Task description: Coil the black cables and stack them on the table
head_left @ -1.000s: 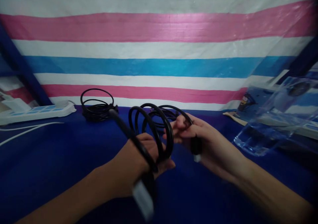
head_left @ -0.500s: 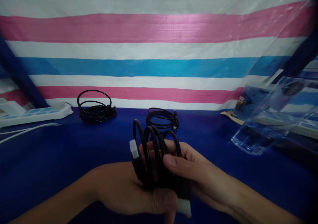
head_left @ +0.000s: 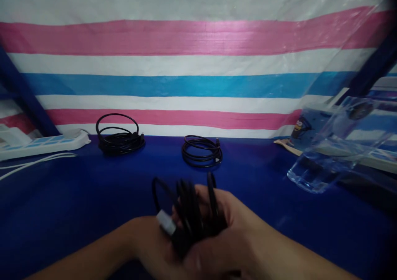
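Observation:
Both my hands meet low in the middle of the view around a bundle of black cable (head_left: 189, 211) wound in several loops. My left hand (head_left: 155, 247) lies under the bundle with its fingers closed on it, and a pale connector (head_left: 166, 224) sticks out beside it. My right hand (head_left: 229, 234) wraps over the loops from the right, fingers closed. The hands are blurred by motion.
On the blue table (head_left: 62, 197) lie two more coiled black cables, one at the back left (head_left: 119, 137) and one at the back middle (head_left: 202, 151). A white power strip (head_left: 43, 143) sits far left. A clear plastic box (head_left: 335, 147) stands at the right. A striped tarp (head_left: 186, 56) hangs behind.
The hands came together on the loose loops, gathered them into a tight bundle and dropped lower toward me. The coil at the back middle is now uncovered.

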`<state>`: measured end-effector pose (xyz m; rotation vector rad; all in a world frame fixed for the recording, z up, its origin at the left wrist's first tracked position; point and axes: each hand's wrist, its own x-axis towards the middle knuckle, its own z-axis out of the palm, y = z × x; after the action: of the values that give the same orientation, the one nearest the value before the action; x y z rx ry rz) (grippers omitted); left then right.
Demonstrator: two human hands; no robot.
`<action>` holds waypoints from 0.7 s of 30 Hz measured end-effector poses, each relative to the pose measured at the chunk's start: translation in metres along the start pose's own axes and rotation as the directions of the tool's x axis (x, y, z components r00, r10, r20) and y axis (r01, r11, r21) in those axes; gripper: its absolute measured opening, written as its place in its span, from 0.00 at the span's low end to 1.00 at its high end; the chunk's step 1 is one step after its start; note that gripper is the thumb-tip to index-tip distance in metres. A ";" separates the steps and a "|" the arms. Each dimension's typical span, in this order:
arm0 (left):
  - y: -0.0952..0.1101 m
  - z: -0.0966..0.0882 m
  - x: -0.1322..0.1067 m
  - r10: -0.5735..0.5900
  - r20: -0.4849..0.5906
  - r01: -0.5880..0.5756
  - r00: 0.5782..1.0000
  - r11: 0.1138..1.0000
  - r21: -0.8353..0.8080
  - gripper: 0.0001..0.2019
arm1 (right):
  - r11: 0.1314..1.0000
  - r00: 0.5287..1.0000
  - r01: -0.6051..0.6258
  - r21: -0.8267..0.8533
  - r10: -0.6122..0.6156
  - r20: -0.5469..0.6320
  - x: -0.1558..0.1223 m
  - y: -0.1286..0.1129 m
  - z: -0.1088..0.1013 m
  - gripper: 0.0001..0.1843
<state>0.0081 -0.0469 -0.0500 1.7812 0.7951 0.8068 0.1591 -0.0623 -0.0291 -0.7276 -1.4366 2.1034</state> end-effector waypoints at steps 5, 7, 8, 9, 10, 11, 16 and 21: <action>-0.001 0.010 0.010 0.327 0.041 -0.309 0.944 0.832 0.460 0.19 | 0.947 0.942 0.321 -0.023 -0.322 -0.099 0.003 -0.009 -0.018 0.10; -0.004 0.003 0.010 0.524 -0.022 -0.363 0.852 0.619 0.697 0.20 | 0.922 0.906 0.385 -0.028 -0.384 -0.181 0.002 -0.014 -0.023 0.07; -0.004 -0.001 0.009 0.612 -0.024 -0.369 0.790 0.507 0.779 0.17 | 0.911 0.886 0.412 -0.033 -0.409 -0.218 0.001 -0.017 -0.025 0.05; -0.004 -0.006 0.009 0.694 -0.024 -0.357 0.719 0.399 0.844 0.13 | 0.904 0.874 0.426 -0.036 -0.421 -0.244 0.000 -0.020 -0.026 0.04; -0.002 -0.011 0.008 0.763 -0.031 -0.322 0.646 0.309 0.895 0.11 | 0.905 0.872 0.424 -0.037 -0.419 -0.255 -0.001 -0.023 -0.027 0.03; 0.001 -0.015 0.007 0.818 -0.029 -0.279 0.574 0.228 0.933 0.12 | 0.910 0.877 0.412 -0.039 -0.408 -0.255 -0.002 -0.025 -0.028 0.03; 0.009 -0.029 0.008 0.796 0.301 -0.317 0.525 -0.146 0.937 0.17 | 0.974 0.972 0.224 0.038 -0.220 -0.080 -0.002 -0.017 -0.020 0.06; 0.011 -0.036 0.009 0.774 0.350 -0.293 0.527 -0.221 0.930 0.11 | 0.982 0.985 0.173 0.079 -0.175 0.012 0.000 -0.007 -0.011 0.05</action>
<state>-0.0148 -0.0246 -0.0277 3.5731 0.7322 1.4822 0.1672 -0.0529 -0.0254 -0.5332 -1.3680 2.0235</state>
